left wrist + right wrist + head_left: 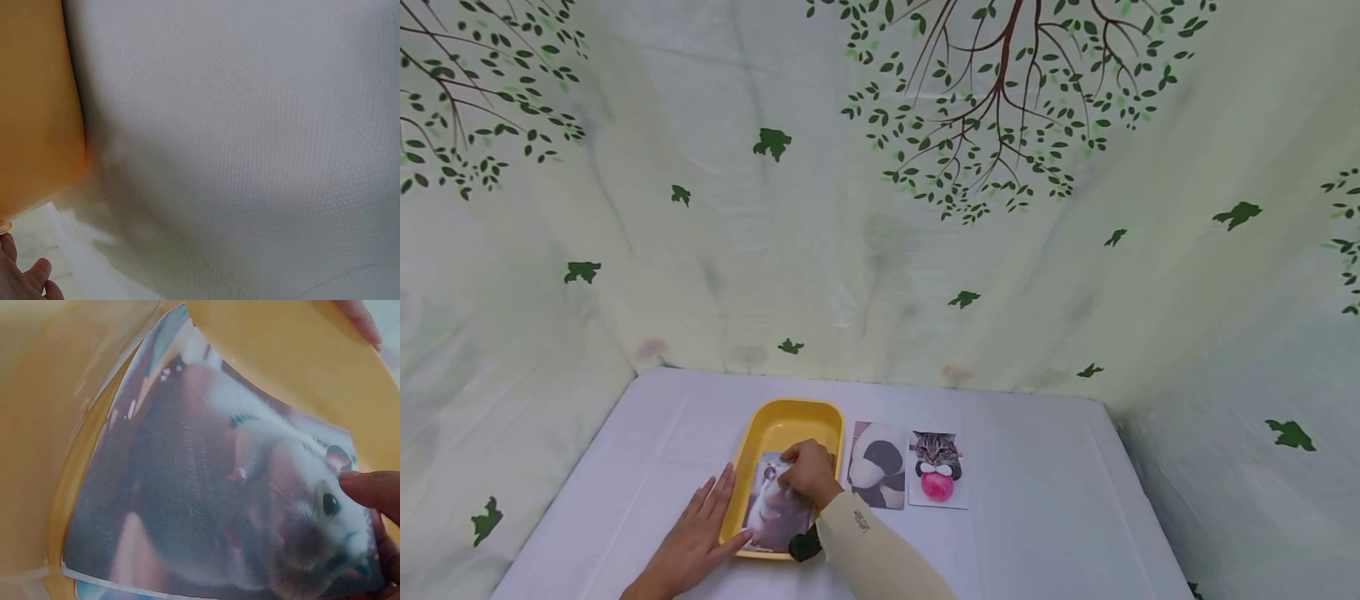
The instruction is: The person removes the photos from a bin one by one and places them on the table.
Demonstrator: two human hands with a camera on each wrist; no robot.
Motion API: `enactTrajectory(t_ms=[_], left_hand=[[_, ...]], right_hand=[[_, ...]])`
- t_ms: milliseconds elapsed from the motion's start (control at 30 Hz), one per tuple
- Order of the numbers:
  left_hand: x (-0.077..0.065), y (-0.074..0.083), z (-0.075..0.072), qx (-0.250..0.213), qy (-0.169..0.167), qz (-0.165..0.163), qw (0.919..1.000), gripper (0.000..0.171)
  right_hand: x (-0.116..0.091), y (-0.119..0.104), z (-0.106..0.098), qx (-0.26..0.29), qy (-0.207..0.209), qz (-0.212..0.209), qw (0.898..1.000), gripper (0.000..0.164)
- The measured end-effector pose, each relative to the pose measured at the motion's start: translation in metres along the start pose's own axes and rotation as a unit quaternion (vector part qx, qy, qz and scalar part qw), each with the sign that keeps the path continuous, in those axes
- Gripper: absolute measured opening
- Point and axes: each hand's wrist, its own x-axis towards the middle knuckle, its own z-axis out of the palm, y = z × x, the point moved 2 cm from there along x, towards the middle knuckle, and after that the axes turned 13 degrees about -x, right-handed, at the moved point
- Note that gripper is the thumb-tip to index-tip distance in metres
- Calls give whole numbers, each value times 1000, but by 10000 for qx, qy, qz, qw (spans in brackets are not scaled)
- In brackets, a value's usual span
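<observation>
An animal photo point(187, 481) is pinched by the right hand point(809, 472) inside a yellow tray point(797, 421); the tray's edge is touched by the left hand point(696, 529), fingers straight; a cat photo point(938, 469) is laid nearby.

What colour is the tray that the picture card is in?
Yellow; the tray shows best in the head view.
</observation>
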Motion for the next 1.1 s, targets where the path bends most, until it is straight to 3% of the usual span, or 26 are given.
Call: enactTrajectory(t_ms=[233,1100], left_hand=[[1,0,0,24,-42,-51,10000,93],[-1,2,0,5,6,-21,10000,92]], right_hand=[[0,0,2,746,-249,74,9969,21],[0,1,4,1045,-212,-205,9941,12]])
